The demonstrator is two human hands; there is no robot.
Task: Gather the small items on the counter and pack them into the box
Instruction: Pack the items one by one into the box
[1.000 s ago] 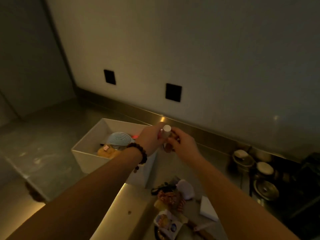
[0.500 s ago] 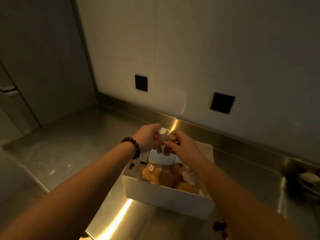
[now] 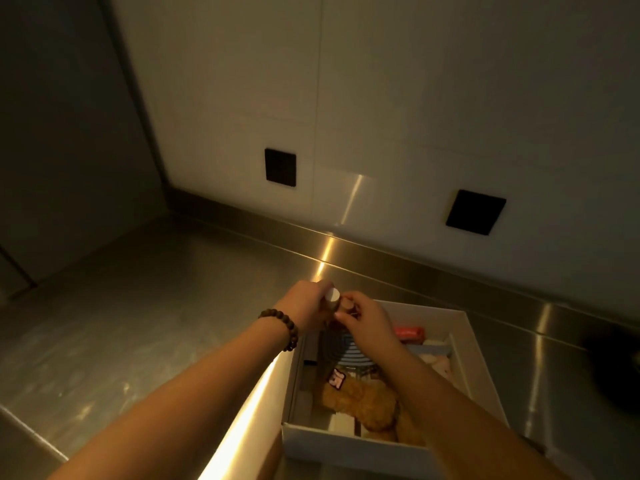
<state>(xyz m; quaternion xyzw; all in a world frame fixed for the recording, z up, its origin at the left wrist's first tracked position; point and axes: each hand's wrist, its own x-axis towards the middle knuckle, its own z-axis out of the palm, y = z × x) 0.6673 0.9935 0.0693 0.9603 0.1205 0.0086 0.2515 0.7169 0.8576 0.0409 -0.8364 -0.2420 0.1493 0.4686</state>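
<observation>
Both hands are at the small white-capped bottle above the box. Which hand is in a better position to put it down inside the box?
Probably the right hand: it is already over the box, while the left hand holds the bottle at the far-left corner, partly outside the rim.

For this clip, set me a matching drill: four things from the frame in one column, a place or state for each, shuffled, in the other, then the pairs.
Things:
1. beaded bracelet
2. white-capped bottle
3. red packet
4. fuzzy tan toy

Places or states:
A. lying in the box, near its front wall
B. on the left wrist
C. held between the left hand and right hand, above the box's far left corner
D. in the box, by its far wall

Pairs: 1-B, 2-C, 3-D, 4-A
</observation>
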